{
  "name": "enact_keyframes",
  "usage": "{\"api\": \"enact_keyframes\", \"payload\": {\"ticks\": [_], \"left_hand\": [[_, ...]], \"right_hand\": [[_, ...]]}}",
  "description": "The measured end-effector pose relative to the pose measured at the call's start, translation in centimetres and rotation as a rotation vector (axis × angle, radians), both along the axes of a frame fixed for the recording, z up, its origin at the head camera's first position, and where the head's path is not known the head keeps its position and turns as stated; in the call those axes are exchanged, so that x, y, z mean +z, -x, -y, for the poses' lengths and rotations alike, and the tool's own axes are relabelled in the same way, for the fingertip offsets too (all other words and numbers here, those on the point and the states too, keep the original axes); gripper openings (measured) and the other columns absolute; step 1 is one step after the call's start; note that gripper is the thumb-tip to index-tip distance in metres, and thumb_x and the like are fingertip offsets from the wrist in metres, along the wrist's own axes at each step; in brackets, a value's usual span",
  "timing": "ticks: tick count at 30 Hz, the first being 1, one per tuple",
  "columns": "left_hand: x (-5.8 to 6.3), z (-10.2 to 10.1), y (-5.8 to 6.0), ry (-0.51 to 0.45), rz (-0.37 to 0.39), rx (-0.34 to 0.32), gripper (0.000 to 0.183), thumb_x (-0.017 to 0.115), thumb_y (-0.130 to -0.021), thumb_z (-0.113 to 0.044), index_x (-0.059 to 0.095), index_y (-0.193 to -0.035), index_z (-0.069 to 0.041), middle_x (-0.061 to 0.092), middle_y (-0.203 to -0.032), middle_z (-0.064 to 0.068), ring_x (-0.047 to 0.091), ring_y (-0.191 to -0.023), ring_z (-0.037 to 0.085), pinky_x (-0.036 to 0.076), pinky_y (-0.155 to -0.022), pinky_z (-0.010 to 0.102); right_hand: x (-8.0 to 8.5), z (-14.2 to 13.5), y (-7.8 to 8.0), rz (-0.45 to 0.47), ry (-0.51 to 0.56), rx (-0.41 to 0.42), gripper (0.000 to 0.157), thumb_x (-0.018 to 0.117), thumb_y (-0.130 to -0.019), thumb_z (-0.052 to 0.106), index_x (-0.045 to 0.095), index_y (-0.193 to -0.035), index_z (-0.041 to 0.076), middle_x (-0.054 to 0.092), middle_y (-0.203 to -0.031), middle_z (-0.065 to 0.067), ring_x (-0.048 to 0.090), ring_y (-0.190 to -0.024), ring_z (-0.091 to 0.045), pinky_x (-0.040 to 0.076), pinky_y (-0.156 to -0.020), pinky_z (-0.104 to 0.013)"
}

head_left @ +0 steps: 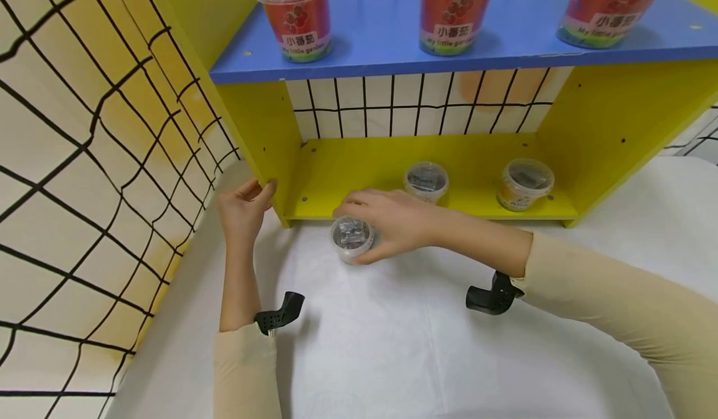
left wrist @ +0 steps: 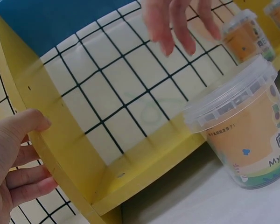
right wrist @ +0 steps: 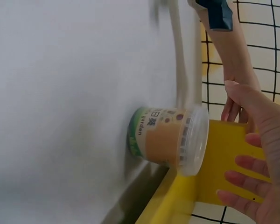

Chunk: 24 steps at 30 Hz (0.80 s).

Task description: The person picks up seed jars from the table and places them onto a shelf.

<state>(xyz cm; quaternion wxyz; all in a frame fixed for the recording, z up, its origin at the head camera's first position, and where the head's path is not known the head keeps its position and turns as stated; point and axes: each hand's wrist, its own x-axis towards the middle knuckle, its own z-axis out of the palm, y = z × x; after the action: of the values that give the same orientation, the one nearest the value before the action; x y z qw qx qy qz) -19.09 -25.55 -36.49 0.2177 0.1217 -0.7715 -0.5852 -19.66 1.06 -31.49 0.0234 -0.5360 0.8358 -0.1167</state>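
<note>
A clear-lidded plastic cup (head_left: 352, 239) with an orange label stands upright on the white cloth, just in front of the yellow lower shelf. Around and above its lid hovers my right hand (head_left: 387, 222), fingers spread. The right wrist view shows space between those fingers and the cup (right wrist: 165, 137); in the left wrist view the fingertips hang behind and above the cup (left wrist: 247, 135). With thumb on one face and fingers on the other, my left hand (head_left: 245, 207) grips the front edge of the shelf unit's left side panel (left wrist: 56, 163).
Two similar cups stand on the yellow lower shelf (head_left: 348, 163), one mid-shelf (head_left: 426, 182) and one at right (head_left: 524, 185). Three red-labelled cups, including the leftmost (head_left: 297, 17), stand on the blue shelf (head_left: 370, 32). A black wire grid (head_left: 90, 144) rises at left.
</note>
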Motion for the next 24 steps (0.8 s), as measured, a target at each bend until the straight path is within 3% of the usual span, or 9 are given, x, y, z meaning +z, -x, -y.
{"api": "enact_keyframes", "payload": {"ticks": [12,16,24], "left_hand": [[-0.1,0.1,-0.1,0.007,-0.021,-0.006,0.032,0.071,-0.080,-0.022,0.069,-0.106,-0.003,0.068,-0.101,0.018,0.063,-0.072,-0.002,0.054,-0.058,0.016],[-0.1,0.1,0.0,0.003,-0.015,-0.006,0.032,0.071,-0.080,-0.022,0.069,-0.107,-0.005,0.068,-0.102,0.017,0.063,-0.073,-0.003,0.054,-0.058,0.015],[-0.1,0.1,0.2,-0.001,-0.008,-0.011,0.033,0.071,-0.080,-0.021,0.068,-0.109,-0.006,0.067,-0.105,0.015,0.063,-0.074,-0.003,0.055,-0.061,0.018]], "right_hand": [[-0.3,3.0,1.2,0.018,-0.199,-0.046,0.073,0.065,-0.073,0.063,0.051,-0.131,0.022,0.050,-0.127,-0.001,0.049,-0.113,-0.017,0.051,-0.083,-0.032],[-0.7,3.5,1.5,0.077,-0.256,-0.054,0.074,0.067,-0.073,0.060,0.050,-0.132,0.019,0.049,-0.128,-0.004,0.049,-0.113,-0.019,0.051,-0.085,-0.035],[-1.7,3.4,2.1,0.231,-0.210,-0.052,0.065,0.074,-0.073,0.046,0.052,-0.125,0.015,0.049,-0.117,-0.006,0.052,-0.100,-0.019,0.051,-0.082,-0.030]]}}
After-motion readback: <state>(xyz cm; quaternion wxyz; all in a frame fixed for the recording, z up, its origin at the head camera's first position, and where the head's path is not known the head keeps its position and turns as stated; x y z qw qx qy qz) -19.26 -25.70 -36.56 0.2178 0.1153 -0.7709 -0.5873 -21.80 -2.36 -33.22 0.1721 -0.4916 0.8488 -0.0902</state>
